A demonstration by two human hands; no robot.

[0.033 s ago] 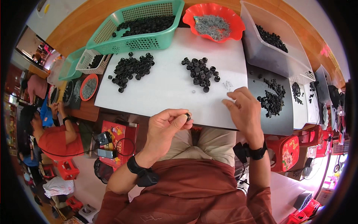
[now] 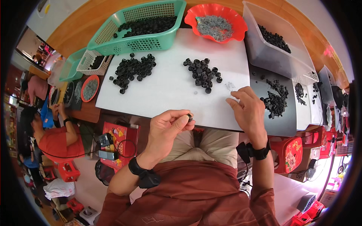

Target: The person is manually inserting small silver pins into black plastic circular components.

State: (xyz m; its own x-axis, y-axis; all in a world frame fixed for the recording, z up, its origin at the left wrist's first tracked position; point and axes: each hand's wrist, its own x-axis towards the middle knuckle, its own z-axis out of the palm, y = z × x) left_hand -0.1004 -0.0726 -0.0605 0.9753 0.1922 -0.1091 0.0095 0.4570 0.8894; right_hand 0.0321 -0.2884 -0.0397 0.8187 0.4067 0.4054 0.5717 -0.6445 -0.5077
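Observation:
My left hand (image 2: 166, 130) pinches a small black round plastic part (image 2: 189, 117) between thumb and fingertips, just above the near edge of the white work sheet (image 2: 169, 90). Over the sheet's right side is my right hand (image 2: 249, 111). Its fingers are bent, with a gap between thumb and forefinger and nothing visible between them. Close beyond its fingertips lie a few small pale grey pieces (image 2: 230, 86). A pile of black round parts (image 2: 202, 73) sits on the sheet ahead, and a larger pile of similar parts (image 2: 132, 71) lies farther left.
A green basket (image 2: 132, 46) of black parts and a red scalloped bowl (image 2: 241, 28) of grey pieces stand at the back. A clear plastic bin (image 2: 273, 56) is at right, beside loose small black parts (image 2: 275, 103). Another person (image 2: 62, 139) sits at left.
My right hand has shifted very slightly right, away from the small grey pieces. My left hand keeps its pinch on the black part in the same place.

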